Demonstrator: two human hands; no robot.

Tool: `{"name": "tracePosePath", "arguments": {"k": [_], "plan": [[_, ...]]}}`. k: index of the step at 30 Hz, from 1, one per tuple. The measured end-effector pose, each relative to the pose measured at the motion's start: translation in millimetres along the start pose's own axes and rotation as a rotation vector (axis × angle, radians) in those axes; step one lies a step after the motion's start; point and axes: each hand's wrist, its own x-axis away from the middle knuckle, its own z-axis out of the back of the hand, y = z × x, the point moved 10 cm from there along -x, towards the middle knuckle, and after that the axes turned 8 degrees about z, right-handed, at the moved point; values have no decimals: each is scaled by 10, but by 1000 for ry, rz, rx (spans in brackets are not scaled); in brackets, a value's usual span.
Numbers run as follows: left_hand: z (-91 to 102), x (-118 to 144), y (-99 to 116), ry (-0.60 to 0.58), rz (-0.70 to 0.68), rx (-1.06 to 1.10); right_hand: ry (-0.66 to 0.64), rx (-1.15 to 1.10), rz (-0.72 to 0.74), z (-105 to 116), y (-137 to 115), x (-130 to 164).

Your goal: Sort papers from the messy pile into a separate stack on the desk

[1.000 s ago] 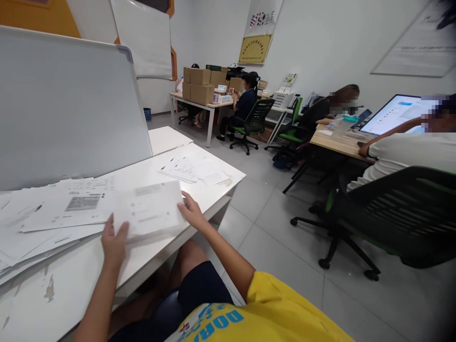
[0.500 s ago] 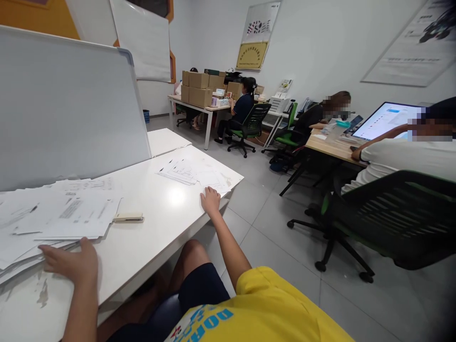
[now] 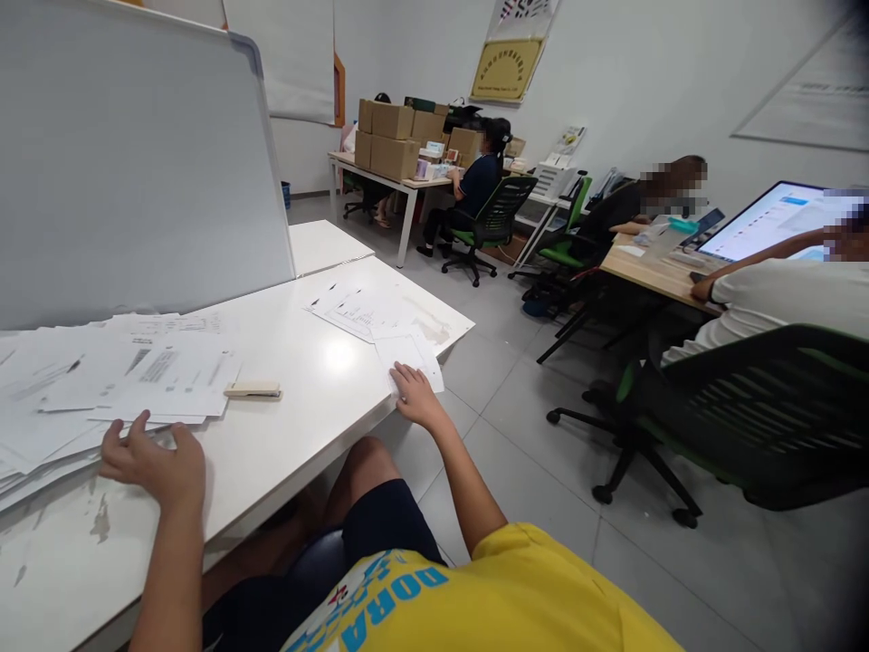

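Note:
A spread pile of printed papers (image 3: 169, 367) covers the left part of the white table. At its near edge is my left hand (image 3: 153, 457), fingers apart and curved, with nothing gripped in it. My right hand (image 3: 417, 397) is at the table's front edge with its fingers over a single sheet of paper (image 3: 404, 349), holding it by its near side; the thumb is mostly hidden. One corner of that sheet juts past the edge. Just behind it lies a small stack of printed sheets (image 3: 346, 306). A cream stapler (image 3: 253, 390) rests beside the big pile.
A grey-white board (image 3: 136, 172) stands upright along the table's far side. Co-workers sit at other desks, one in a white shirt (image 3: 787, 303) to the right. A black office chair (image 3: 767, 417) is near on the right. Cardboard boxes (image 3: 390, 158) are stacked on a far table.
My right hand has drawn the single sheet toward the front edge, so it now overhangs. The fingers of my left hand have lifted and spread at the pile. The view has shifted slightly.

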Motion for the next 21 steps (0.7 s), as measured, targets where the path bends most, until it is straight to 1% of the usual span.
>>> {"name": "tracePosePath", "arguments": {"k": [4,6,7,9,11,13,15,17,19,21], "plan": [[-29,-11,-47,39,-29,36,115,93,120,35,-30,75],[-49,-6,-38,38,-51,50,184,99,129,102,21,56],[-62,-2,-25,29,-61,57,228,98,105,168,77,15],[-75,8,1,17,-71,69,337,102,13,361,227,-136],[-88,19,43,3,-92,70,437,119,-82,561,352,-380],[-102,28,79,-10,-124,65,474,138,-141,663,412,-699],[-110,29,79,-17,-143,66,421,138,-172,604,430,-1033],[-105,22,37,-11,-135,72,295,115,-192,405,436,-1291],[-91,15,-12,1,-116,74,164,84,-197,169,432,-1421],[-81,13,-34,5,-105,74,89,65,-195,7,433,-1445]]}}
